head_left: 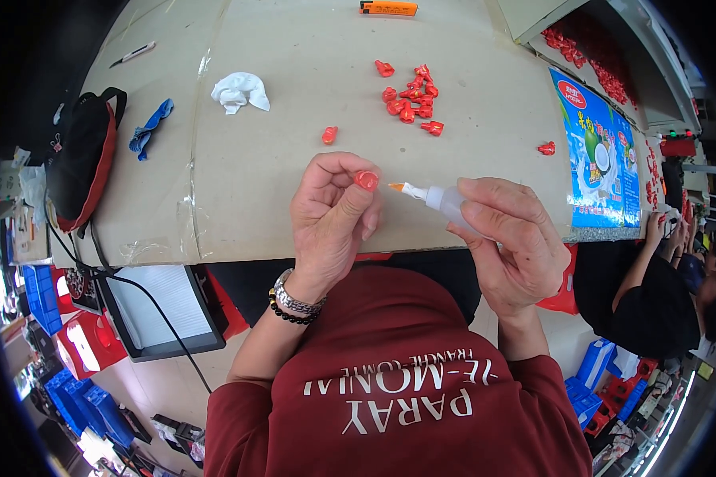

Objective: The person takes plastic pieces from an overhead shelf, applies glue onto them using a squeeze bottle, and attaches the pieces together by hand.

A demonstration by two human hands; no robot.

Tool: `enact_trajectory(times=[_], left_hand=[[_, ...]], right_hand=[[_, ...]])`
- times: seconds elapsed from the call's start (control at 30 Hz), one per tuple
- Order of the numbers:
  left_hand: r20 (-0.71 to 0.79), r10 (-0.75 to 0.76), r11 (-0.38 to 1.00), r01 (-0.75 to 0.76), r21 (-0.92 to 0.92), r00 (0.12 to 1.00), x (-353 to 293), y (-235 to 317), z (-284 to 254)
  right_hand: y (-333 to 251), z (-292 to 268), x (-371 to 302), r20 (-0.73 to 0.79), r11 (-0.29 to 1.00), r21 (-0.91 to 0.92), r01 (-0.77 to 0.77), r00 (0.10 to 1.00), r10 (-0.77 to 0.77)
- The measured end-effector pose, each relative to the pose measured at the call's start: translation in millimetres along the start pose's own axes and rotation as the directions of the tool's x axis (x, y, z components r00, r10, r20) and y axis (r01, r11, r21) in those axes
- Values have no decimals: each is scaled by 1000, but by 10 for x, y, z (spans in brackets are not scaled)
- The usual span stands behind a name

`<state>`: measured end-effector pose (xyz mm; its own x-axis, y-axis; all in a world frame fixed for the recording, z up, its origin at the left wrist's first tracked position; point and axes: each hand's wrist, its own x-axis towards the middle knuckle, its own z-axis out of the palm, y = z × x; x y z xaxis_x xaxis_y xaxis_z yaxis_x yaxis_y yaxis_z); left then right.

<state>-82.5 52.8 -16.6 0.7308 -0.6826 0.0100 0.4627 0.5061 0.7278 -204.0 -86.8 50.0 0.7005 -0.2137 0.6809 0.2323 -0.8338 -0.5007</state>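
Note:
My left hand (330, 211) pinches a small red plastic part (366, 180) between thumb and fingers, its round hollow end facing up. In my right hand (517, 238) is a white squeeze bottle (451, 208) with a narrow nozzle and an orange tip (396, 187). The tip points at the red part from the right, a short gap apart. Beyond my hands lies a loose cluster of several like red parts (412, 99). One single red part (330, 135) lies just past my left hand, and another (546, 149) is off to the right.
On the table (278, 167) lie a crumpled white tissue (240, 92), a blue cloth strip (151, 129), a craft knife (133, 53) and an orange lighter-like item (388, 9). A black-and-red pouch (87, 159) sits left, a blue printed sheet (593, 151) right. Another person (644, 294) works at far right.

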Motion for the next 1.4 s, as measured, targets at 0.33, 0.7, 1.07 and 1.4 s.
enact_trajectory(times=[0.33,0.7,1.07,1.4], left_hand=[[-15,0,1000,0,6,1000,5,5,13],[-81,-68,987,55,-152,994,-2,92,-177],[-68,70,987,-79,-143,995,-40,285,-381],[-90,76,983,-90,-157,993,-145,344,-502]], right_hand=[[0,4,2,9,1000,-3,-4,1000,4],[239,187,80,236,324,694,-642,629,740],[337,772,512,490,269,596,-756,608,624],[504,1119,598,419,986,-32,-164,893,162]])
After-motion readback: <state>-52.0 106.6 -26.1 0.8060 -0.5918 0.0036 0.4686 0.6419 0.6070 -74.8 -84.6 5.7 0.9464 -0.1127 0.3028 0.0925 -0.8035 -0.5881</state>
